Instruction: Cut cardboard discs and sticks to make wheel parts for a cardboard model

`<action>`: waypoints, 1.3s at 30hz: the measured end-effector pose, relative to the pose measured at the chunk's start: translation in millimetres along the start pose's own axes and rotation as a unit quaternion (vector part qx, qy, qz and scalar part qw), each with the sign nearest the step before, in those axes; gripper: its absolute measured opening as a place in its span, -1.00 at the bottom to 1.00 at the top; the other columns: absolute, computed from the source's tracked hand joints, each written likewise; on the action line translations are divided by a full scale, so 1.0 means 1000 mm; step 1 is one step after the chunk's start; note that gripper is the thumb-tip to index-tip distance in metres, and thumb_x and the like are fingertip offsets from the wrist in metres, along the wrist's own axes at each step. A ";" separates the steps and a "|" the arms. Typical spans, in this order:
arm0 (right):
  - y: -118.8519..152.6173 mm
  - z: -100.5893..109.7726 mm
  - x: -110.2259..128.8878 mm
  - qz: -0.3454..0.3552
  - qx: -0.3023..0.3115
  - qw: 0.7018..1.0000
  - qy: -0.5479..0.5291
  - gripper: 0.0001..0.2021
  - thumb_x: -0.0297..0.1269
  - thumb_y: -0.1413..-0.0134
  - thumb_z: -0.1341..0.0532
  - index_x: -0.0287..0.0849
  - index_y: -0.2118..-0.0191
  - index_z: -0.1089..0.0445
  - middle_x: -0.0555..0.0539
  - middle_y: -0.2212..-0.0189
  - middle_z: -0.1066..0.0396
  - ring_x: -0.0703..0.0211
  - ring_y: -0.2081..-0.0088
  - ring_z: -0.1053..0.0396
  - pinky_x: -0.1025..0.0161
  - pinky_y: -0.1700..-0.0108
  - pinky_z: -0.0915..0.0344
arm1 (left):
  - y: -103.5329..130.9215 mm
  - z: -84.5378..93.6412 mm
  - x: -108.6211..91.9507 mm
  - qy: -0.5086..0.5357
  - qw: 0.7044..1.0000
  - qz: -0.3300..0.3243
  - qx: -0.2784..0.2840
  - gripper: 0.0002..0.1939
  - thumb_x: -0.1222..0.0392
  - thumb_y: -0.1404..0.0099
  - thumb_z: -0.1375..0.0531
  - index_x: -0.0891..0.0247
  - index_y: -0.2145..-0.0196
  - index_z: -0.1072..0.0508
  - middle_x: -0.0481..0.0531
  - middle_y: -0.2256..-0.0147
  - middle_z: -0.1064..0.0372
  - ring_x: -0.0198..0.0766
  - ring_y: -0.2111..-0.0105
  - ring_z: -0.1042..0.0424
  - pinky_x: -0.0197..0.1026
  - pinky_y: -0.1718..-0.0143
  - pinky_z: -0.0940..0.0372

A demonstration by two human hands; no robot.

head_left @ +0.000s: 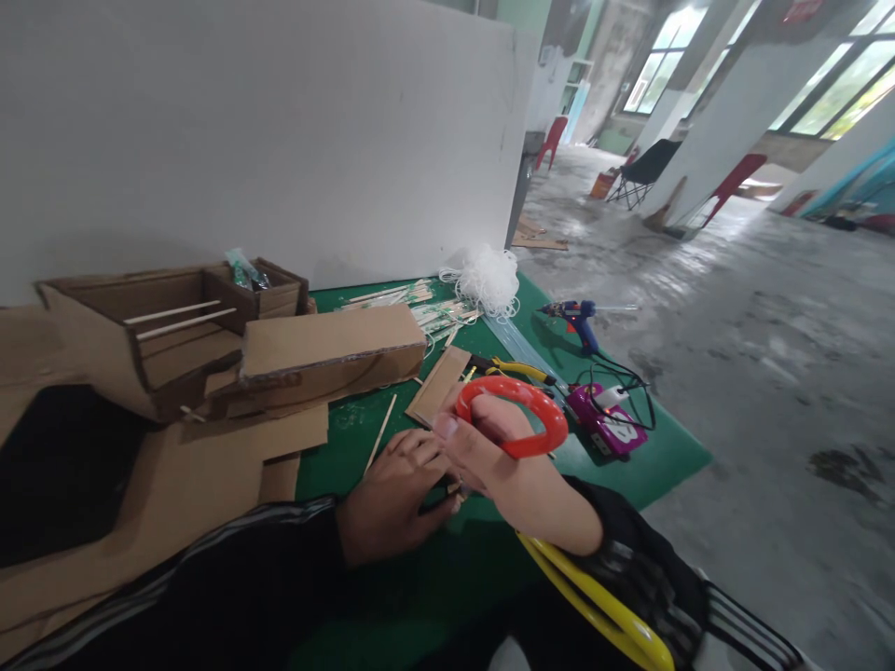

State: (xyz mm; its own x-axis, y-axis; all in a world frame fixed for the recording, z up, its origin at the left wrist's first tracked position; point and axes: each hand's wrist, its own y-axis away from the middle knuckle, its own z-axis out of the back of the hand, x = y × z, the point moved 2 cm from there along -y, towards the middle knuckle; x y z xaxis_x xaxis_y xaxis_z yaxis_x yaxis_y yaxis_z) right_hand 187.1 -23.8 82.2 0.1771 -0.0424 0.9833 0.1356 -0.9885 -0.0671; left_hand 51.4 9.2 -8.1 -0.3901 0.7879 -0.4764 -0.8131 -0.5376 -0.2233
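Note:
My right hand (500,452) is closed around scissors, with one red handle loop (549,415) standing up over the fingers; the blades are hidden behind the hands. Close against it, my left hand (406,485) rests low over the green tabletop, fingers bent and thumb drawn in. Whatever lies between those fingers is too small and covered to name. A thin wooden stick (381,433) lies just left of the left hand. Beyond the hands is a small cardboard piece (439,384), beside yellow-handled pliers (521,369). Below my right wrist, a tool with long yellow handles (594,596) is partly visible.
Cardboard boxes (328,349) and sheets cover the left side, with a black panel (66,475) on them. Bundled sticks (392,296) and white cord (486,280) lie at the back. A blue glue gun (579,321) and purple power strip (607,424) sit on the right.

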 end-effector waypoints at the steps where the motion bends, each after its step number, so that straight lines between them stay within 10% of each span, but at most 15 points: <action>1: 0.000 0.000 0.000 0.003 0.003 1.000 0.002 -0.67 -0.02 -0.23 -0.24 -0.12 0.42 -0.25 0.17 0.62 -0.06 0.37 0.62 0.04 0.33 0.59 0.05 | 0.000 0.000 0.000 0.003 1.000 0.001 0.001 -0.86 0.12 -0.30 -0.18 0.21 0.23 -0.46 0.13 0.10 -0.47 0.04 -0.02 -0.35 0.08 -0.11 -0.21; 39: 0.000 0.002 -0.006 -0.006 -0.007 1.000 -0.030 -0.68 -0.01 -0.20 -0.28 -0.11 0.42 -0.27 0.18 0.64 -0.04 0.38 0.64 0.08 0.34 0.61 0.06 | 0.004 0.000 0.000 -0.013 1.000 -0.024 -0.001 -0.79 0.21 -0.28 -0.17 0.13 0.13 -0.49 0.11 0.01 -0.47 0.03 -0.07 -0.36 0.09 -0.12 -0.22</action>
State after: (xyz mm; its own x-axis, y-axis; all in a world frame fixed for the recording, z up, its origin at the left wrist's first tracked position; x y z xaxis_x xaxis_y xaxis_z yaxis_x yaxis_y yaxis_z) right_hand 188.2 -23.1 75.7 0.2330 -0.0230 0.9722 0.1240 -0.9909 -0.0531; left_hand 48.8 7.1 -9.2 -0.3613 0.8208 -0.4426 -0.8304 -0.4990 -0.2476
